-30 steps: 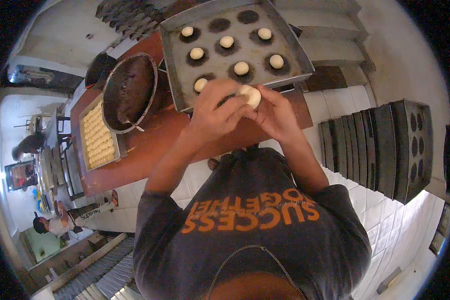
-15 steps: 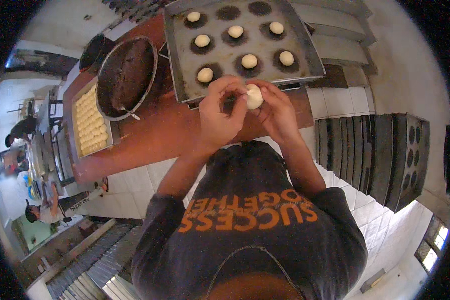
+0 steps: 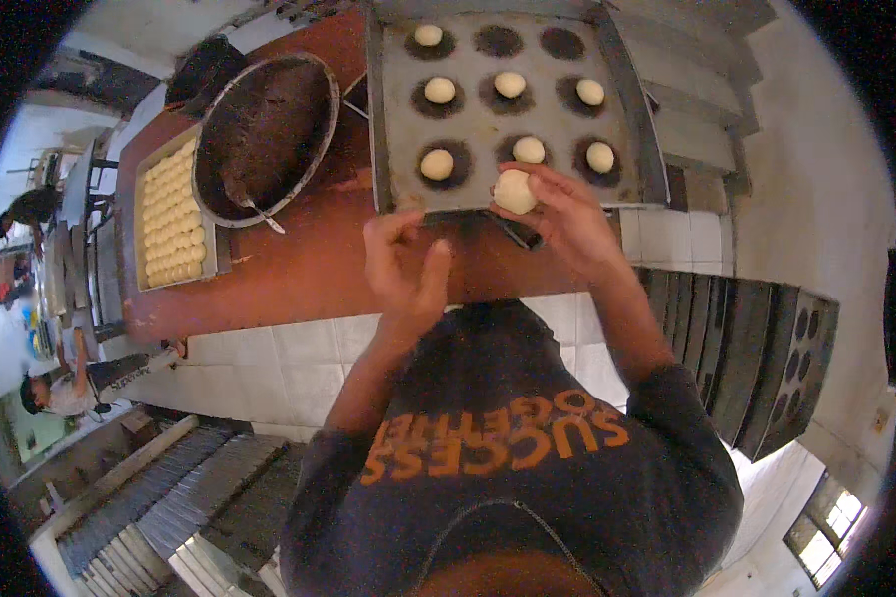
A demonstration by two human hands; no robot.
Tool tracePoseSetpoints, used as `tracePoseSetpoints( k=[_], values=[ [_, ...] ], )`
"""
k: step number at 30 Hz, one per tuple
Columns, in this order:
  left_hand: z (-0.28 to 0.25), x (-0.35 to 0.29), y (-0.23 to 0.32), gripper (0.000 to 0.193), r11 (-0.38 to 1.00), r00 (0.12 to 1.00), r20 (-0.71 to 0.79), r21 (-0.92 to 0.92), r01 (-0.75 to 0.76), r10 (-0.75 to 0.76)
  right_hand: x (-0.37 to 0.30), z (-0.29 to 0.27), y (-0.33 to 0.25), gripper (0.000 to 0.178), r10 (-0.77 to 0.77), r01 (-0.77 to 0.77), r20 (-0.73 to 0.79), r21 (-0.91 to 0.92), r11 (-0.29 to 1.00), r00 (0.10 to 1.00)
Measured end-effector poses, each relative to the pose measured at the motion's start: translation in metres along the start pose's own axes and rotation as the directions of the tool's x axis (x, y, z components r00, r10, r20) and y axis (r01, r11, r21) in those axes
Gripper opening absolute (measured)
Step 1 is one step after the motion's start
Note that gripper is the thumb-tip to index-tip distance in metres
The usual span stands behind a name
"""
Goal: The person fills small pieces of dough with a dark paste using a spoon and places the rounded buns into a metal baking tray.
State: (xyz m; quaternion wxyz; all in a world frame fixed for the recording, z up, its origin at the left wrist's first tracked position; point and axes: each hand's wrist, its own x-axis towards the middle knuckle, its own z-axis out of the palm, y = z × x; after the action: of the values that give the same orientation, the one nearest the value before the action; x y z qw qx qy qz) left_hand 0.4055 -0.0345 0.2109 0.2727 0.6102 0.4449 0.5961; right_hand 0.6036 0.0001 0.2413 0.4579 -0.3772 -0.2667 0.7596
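Observation:
A round, pale dough ball (image 3: 516, 192) is held in the fingers of my right hand (image 3: 572, 224), just above the near edge of the metal baking tray (image 3: 484, 127). My left hand (image 3: 408, 267) hovers to the left over the brown table, thumb and fingers apart, holding nothing. On the tray, several dough balls sit on dark round patches. One of them, a dough ball (image 3: 529, 150), lies right behind the one I hold and is partly hidden. Two dark patches at the far side have no ball on them.
Left on the table (image 3: 309, 259) stands a wide pan (image 3: 331, 129) of dark brown paste with a spoon (image 3: 265, 215) in it. Beyond it is a tray (image 3: 221, 267) packed with small dough balls. Stacked dark baking pans (image 3: 757, 348) stand at right. Other people are far left.
My left hand has let go of the dough ball and drawn back to the left, its fingers opening. The ball stays in my right hand. The view has shifted slightly.

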Motion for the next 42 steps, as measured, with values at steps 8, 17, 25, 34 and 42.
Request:
tracePoseSetpoints(
  k=[8,17,25,34,42],
  values=[
    [-0.036,-0.051,-0.024,0.021,0.899,0.89,-0.187,0.057,0.433,-0.417,0.153,-0.027,-0.133,0.037,-0.803,0.473,0.084,-0.842,0.26,0.59],
    [-0.084,-0.064,-0.038,0.018,0.836,0.786,-0.324,-0.028,0.547,-0.526,0.275,-0.107,-0.082,0.03,-0.612,0.092,0.253,-0.955,-0.283,0.749],
    [-0.241,-0.043,-0.094,0.012,0.839,0.66,-0.598,-0.039,0.542,-0.455,0.258,-0.007,-0.069,0.033,-0.632,-0.021,0.245,-0.923,-0.383,0.735],
    [-0.496,0.034,-0.258,0.024,0.466,0.81,-0.551,0.673,0.575,-0.203,0.178,0.198,0.11,0.022,-0.376,0.245,0.223,-0.969,0.011,0.9],
    [-0.513,0.094,-0.326,0.026,0.021,0.678,-0.168,0.965,0.262,-0.715,0.216,0.254,0.246,0.038,-0.263,-0.216,-0.15,-0.946,-0.242,0.953]
  ],
)
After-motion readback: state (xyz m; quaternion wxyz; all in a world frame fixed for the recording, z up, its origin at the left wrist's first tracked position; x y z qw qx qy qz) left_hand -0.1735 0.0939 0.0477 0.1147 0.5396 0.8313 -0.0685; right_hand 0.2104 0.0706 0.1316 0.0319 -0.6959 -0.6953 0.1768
